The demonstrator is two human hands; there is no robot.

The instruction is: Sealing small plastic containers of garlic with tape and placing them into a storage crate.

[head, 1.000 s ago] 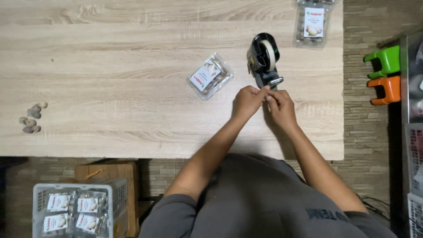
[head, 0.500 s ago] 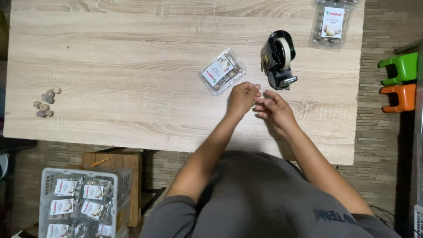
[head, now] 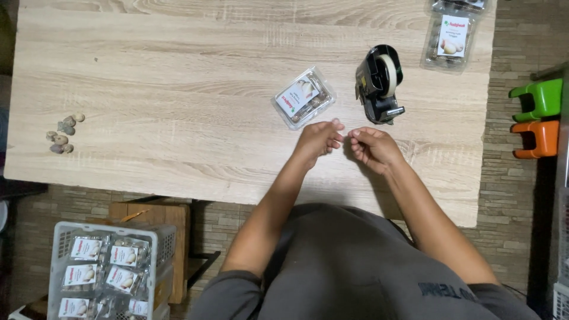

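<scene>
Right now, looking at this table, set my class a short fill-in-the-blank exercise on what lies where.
1. The tape dispenser on the table is ____ in colour.
2. The clear pack nearest the left hand lies to the ____ of the dispenser.
3. Right of the table, the green stool sits above an ____ one.

Missing words: black; left; orange

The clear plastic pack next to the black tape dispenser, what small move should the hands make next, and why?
Probably carry both hands forward to the clear plastic clamshell pack: the left hand and right hand meet fingertip to fingertip just short of it, seemingly pinching something too small to make out, beside the black tape dispenser.
</scene>
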